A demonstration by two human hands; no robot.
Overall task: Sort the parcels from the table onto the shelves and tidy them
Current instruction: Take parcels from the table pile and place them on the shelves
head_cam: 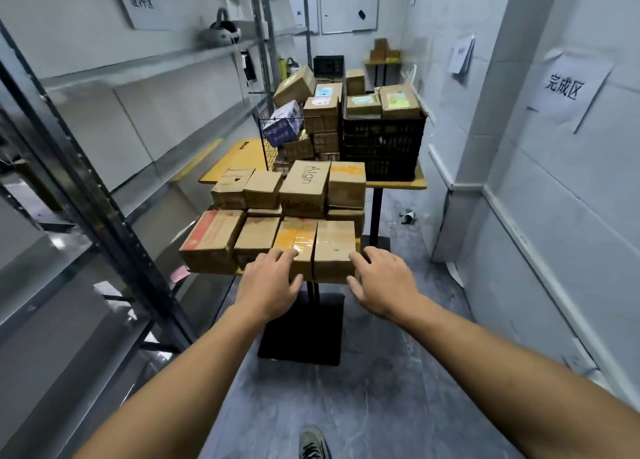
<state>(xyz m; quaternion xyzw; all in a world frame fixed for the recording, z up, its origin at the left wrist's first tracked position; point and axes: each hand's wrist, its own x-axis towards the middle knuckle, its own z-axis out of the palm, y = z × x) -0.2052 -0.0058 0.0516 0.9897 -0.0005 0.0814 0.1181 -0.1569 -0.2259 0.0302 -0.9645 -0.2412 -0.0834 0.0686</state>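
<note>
Left hand (268, 285) touches taped parcel (298, 242), right hand (384, 282) beside plain parcel (334, 247)

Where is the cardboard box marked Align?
Head view, centre: the brown cardboard Align box sits in the near table's back row, between a plain box and an orange-taped box.

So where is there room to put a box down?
The grey metal shelves on the left lie bare near the white headset. The far yellow table has a bare corner left of the black wire basket. Nearer, brown cardboard boxes sit packed edge to edge.
</note>
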